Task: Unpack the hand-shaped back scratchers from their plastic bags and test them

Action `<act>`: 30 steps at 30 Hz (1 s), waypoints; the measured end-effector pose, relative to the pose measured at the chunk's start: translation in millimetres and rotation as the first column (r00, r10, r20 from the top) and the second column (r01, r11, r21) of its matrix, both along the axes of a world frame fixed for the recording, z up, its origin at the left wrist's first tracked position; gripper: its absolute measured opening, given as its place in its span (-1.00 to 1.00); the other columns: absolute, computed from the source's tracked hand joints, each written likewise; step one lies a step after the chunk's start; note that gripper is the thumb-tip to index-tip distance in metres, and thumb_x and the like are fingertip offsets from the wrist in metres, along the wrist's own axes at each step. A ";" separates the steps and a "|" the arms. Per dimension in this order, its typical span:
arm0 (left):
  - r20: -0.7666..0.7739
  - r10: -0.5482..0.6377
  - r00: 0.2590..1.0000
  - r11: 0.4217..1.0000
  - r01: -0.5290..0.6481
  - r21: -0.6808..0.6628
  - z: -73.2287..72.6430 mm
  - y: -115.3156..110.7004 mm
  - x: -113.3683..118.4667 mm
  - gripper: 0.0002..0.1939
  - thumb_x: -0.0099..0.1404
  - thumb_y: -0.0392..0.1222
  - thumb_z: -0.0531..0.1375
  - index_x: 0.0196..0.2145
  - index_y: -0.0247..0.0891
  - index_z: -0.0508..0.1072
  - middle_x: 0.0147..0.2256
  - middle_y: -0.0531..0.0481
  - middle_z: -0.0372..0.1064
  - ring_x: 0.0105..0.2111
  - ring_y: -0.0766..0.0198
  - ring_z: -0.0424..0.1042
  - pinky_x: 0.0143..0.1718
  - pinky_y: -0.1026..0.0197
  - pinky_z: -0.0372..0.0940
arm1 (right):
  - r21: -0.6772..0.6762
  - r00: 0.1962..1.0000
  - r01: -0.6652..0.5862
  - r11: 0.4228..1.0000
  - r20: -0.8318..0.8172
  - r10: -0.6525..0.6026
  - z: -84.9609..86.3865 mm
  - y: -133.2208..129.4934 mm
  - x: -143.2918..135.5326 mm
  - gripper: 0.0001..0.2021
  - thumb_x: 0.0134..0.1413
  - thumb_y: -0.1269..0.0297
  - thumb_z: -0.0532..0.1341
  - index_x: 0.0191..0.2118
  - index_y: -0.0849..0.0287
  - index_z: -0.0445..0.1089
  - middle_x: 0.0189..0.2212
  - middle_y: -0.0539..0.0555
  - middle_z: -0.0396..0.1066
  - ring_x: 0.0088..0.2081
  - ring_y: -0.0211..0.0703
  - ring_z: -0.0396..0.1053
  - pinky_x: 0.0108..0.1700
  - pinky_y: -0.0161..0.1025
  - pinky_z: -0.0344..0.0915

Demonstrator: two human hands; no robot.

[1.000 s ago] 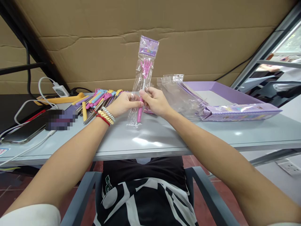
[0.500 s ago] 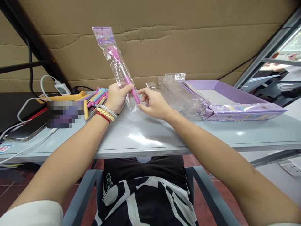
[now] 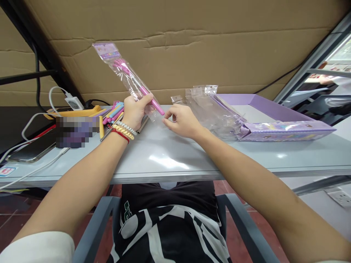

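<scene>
My left hand (image 3: 136,111) is closed around a pink back scratcher (image 3: 152,100) in a clear plastic bag (image 3: 131,81). The bag tilts up to the left, its printed purple header at the top and the hand-shaped head just below. Close by the handle's lower end, my right hand (image 3: 181,120) has thumb and forefinger pinched together. Whether it has hold of the bag's edge I cannot make out. Beside my left wrist lies a pile of pink, blue and yellow back scratchers (image 3: 116,111), partly hidden by the hand.
Several clear bags (image 3: 212,113) lie to the right, against a purple open box (image 3: 285,131). On the left are a phone (image 3: 33,148), white cables, a charger (image 3: 74,102) and a blurred-out item. A cardboard panel (image 3: 175,62) stands behind the table (image 3: 170,160).
The bagged back scratcher has tipped further left and its top has dropped. My right fingers have come slightly away from the handle's end and drawn into a tighter pinch.
</scene>
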State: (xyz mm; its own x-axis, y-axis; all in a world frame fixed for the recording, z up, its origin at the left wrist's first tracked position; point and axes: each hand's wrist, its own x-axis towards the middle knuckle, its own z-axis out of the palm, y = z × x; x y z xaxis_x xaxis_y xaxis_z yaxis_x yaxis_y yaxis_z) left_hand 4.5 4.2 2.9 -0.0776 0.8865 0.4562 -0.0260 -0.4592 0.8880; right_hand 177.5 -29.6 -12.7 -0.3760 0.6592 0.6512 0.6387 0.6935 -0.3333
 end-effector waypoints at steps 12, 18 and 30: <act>0.048 -0.055 0.997 0.998 0.056 -0.030 1.9 -4.1 0.9 -0.74 0.12 -0.08 0.30 -0.44 -0.20 0.28 -0.52 0.06 0.34 -0.47 0.28 0.45 -0.50 0.26 0.34 | -0.023 0.983 0.121 0.992 -0.136 -0.123 1.6 1.4 -0.9 -0.85 0.05 0.22 0.29 -0.41 0.20 0.44 -0.40 0.07 0.35 -0.39 -0.21 0.26 -0.24 -0.19 0.18; 0.049 -0.108 0.993 0.991 0.112 -0.073 1.6 -8.5 4.7 -0.77 0.11 -0.12 0.30 -0.43 -0.21 0.29 -0.51 0.07 0.38 -0.51 0.31 0.43 -0.49 0.25 0.35 | -0.013 0.981 0.116 0.993 -0.158 -0.117 3.3 -1.3 -0.7 -0.86 0.06 0.24 0.28 -0.38 0.21 0.43 -0.37 0.08 0.36 -0.39 -0.22 0.26 -0.27 -0.21 0.17; -0.019 -0.094 0.995 0.994 0.093 -0.049 0.4 -6.9 3.9 -0.72 0.11 -0.02 0.30 -0.42 -0.19 0.29 -0.52 0.06 0.37 -0.49 0.29 0.44 -0.49 0.24 0.34 | -0.010 0.991 0.094 0.996 -0.090 -0.094 3.0 1.2 0.5 -0.93 0.01 0.34 0.31 -0.37 0.20 0.41 -0.37 0.06 0.34 -0.37 -0.21 0.23 -0.25 -0.20 0.15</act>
